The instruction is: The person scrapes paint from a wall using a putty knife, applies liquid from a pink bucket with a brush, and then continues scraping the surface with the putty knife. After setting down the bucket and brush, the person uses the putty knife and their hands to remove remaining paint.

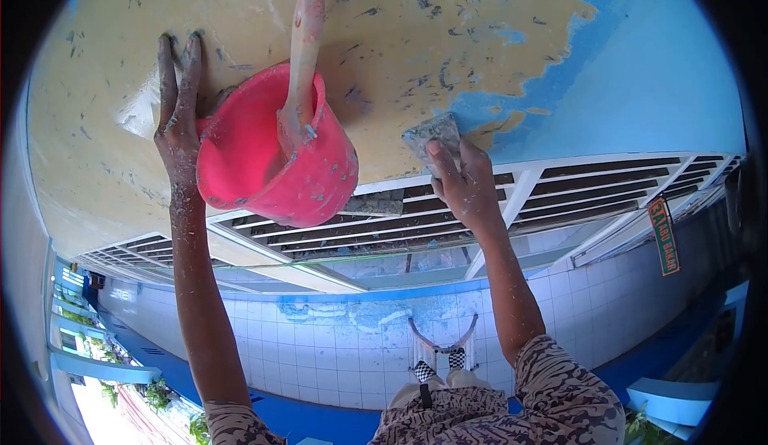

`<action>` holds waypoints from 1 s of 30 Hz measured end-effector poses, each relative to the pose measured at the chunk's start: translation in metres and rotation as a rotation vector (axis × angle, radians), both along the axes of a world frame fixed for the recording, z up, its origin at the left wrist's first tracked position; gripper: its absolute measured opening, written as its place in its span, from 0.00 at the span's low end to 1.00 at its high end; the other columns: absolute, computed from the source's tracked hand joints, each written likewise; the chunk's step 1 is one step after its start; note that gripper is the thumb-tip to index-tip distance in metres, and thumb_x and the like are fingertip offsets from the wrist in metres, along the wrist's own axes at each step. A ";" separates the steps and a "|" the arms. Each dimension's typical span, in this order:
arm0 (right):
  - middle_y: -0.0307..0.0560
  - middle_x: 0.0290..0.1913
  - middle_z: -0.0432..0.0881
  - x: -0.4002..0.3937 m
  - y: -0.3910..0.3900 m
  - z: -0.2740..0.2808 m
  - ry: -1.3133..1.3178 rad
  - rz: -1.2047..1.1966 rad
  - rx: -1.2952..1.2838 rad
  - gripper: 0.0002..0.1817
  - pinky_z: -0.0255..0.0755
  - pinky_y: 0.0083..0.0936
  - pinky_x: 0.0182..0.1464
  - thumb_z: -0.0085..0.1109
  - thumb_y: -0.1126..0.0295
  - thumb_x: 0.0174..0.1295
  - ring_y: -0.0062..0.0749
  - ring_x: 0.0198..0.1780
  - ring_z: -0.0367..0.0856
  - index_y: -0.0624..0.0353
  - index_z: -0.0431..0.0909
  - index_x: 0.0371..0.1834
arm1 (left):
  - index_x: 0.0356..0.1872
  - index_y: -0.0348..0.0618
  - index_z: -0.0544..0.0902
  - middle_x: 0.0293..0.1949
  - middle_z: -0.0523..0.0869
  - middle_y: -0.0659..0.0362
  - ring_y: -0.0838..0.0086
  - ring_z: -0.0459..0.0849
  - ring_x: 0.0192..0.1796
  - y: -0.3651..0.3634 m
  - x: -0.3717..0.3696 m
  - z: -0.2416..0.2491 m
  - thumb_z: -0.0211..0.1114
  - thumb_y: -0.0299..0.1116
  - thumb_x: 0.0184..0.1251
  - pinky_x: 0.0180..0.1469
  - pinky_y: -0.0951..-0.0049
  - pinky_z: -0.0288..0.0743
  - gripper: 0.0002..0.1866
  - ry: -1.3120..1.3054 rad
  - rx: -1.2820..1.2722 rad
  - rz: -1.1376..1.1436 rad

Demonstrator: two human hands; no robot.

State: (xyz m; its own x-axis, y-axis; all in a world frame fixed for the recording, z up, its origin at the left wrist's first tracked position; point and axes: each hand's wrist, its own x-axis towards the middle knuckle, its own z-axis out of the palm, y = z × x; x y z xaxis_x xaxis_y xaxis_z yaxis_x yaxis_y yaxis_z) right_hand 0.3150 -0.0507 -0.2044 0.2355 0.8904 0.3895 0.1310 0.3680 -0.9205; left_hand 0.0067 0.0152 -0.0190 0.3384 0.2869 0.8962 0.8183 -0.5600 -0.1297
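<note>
My left hand (178, 125) is at the painted surface at upper left, two fingers stretched along it. It holds a pink plastic dipper (328, 169) at its near side; the thumb and the grip itself are hidden. A pale, smeared tool handle (306, 37) sticks up out of the dipper, its lower end inside. My right hand (466, 181) is closed on a flat, square, grey-speckled scraper plate (432, 137), thumb on its face. The plate lies against the surface where tan meets blue.
The wall (384, 53) is tan with dark scuffs, and blue paint (640, 69) on the right. Slatted vents (384, 233) run below it, with a grey slab (376, 203) there. A hanging sign (664, 237) is at right. My feet stand on a metal-framed support (472, 341) above white tiles (320, 365).
</note>
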 end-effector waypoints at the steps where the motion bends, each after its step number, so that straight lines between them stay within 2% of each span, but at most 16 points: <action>1: 0.40 0.38 0.82 -0.002 -0.002 0.004 0.038 0.036 -0.100 0.27 0.77 0.19 0.29 0.63 0.44 0.73 0.18 0.33 0.78 0.62 0.80 0.52 | 0.78 0.58 0.71 0.83 0.61 0.50 0.47 0.70 0.78 0.001 0.000 0.000 0.71 0.35 0.68 0.69 0.54 0.76 0.36 -0.004 -0.006 0.007; 3: 0.40 0.38 0.82 0.001 -0.017 0.009 0.119 0.025 -0.115 0.27 0.77 0.18 0.29 0.62 0.45 0.73 0.19 0.31 0.77 0.62 0.80 0.52 | 0.78 0.59 0.71 0.83 0.61 0.50 0.47 0.70 0.77 0.000 -0.002 0.002 0.71 0.35 0.68 0.69 0.54 0.77 0.36 -0.011 -0.012 0.028; 4: 0.40 0.37 0.81 0.008 -0.019 0.006 0.081 0.023 -0.210 0.26 0.77 0.16 0.29 0.62 0.46 0.74 0.18 0.30 0.76 0.62 0.80 0.52 | 0.78 0.59 0.71 0.83 0.61 0.50 0.47 0.70 0.77 -0.001 -0.002 0.003 0.71 0.36 0.68 0.69 0.54 0.77 0.36 -0.011 -0.016 0.037; 7: 0.40 0.35 0.81 0.001 -0.018 0.008 0.111 0.029 -0.177 0.25 0.76 0.16 0.29 0.62 0.46 0.74 0.19 0.30 0.76 0.61 0.80 0.51 | 0.78 0.62 0.71 0.83 0.61 0.53 0.47 0.70 0.78 -0.001 -0.003 -0.001 0.72 0.36 0.67 0.70 0.54 0.76 0.37 0.004 -0.001 -0.014; 8: 0.42 0.30 0.81 -0.002 -0.012 0.004 0.082 0.005 -0.137 0.28 0.71 0.21 0.25 0.59 0.46 0.76 0.19 0.23 0.75 0.67 0.80 0.50 | 0.78 0.62 0.71 0.83 0.61 0.53 0.47 0.69 0.78 -0.003 -0.003 -0.002 0.72 0.36 0.67 0.70 0.54 0.76 0.37 -0.017 -0.030 -0.015; 13: 0.47 0.30 0.82 0.009 -0.015 -0.002 0.060 0.029 -0.125 0.31 0.72 0.24 0.25 0.58 0.44 0.76 0.22 0.24 0.78 0.70 0.79 0.48 | 0.78 0.61 0.71 0.83 0.61 0.52 0.47 0.69 0.78 0.000 -0.006 0.002 0.72 0.34 0.67 0.71 0.54 0.75 0.37 -0.005 0.008 -0.033; 15: 0.38 0.36 0.80 0.008 -0.013 -0.002 0.010 0.034 -0.181 0.25 0.75 0.17 0.28 0.62 0.46 0.74 0.17 0.32 0.77 0.61 0.79 0.50 | 0.78 0.61 0.71 0.83 0.61 0.52 0.47 0.69 0.78 -0.001 -0.006 0.002 0.72 0.34 0.67 0.71 0.54 0.75 0.37 -0.005 0.008 -0.029; 16: 0.38 0.34 0.80 0.001 -0.007 -0.001 0.011 0.019 -0.125 0.26 0.76 0.18 0.27 0.61 0.46 0.75 0.17 0.29 0.77 0.63 0.79 0.50 | 0.78 0.61 0.71 0.83 0.61 0.52 0.47 0.69 0.78 -0.002 -0.005 0.002 0.72 0.35 0.67 0.71 0.54 0.75 0.37 -0.004 0.005 -0.030; 20: 0.41 0.36 0.82 0.003 -0.009 0.003 0.008 0.072 -0.163 0.29 0.76 0.18 0.27 0.62 0.44 0.74 0.17 0.30 0.77 0.65 0.79 0.52 | 0.78 0.61 0.71 0.83 0.61 0.52 0.46 0.69 0.78 -0.001 -0.004 0.002 0.71 0.35 0.67 0.70 0.54 0.75 0.37 -0.008 -0.001 -0.029; 22: 0.44 0.28 0.82 0.010 -0.020 -0.005 0.025 0.011 -0.182 0.29 0.74 0.23 0.24 0.57 0.46 0.77 0.22 0.26 0.80 0.68 0.80 0.50 | 0.78 0.61 0.71 0.83 0.61 0.52 0.46 0.69 0.78 -0.001 -0.005 0.002 0.71 0.35 0.67 0.70 0.54 0.75 0.37 -0.005 -0.003 -0.022; 26: 0.45 0.33 0.83 0.008 -0.018 -0.012 0.061 -0.032 -0.198 0.28 0.73 0.20 0.22 0.58 0.46 0.76 0.20 0.26 0.80 0.67 0.80 0.52 | 0.78 0.61 0.71 0.83 0.61 0.52 0.46 0.69 0.78 -0.002 -0.003 0.002 0.71 0.35 0.67 0.70 0.54 0.76 0.37 -0.007 -0.009 -0.029; 30: 0.43 0.30 0.82 0.018 -0.022 -0.014 0.063 -0.014 -0.173 0.28 0.73 0.21 0.23 0.58 0.45 0.76 0.21 0.24 0.78 0.67 0.80 0.51 | 0.78 0.61 0.71 0.83 0.61 0.52 0.46 0.70 0.77 -0.001 -0.005 -0.001 0.72 0.36 0.67 0.69 0.54 0.76 0.37 -0.013 -0.029 -0.033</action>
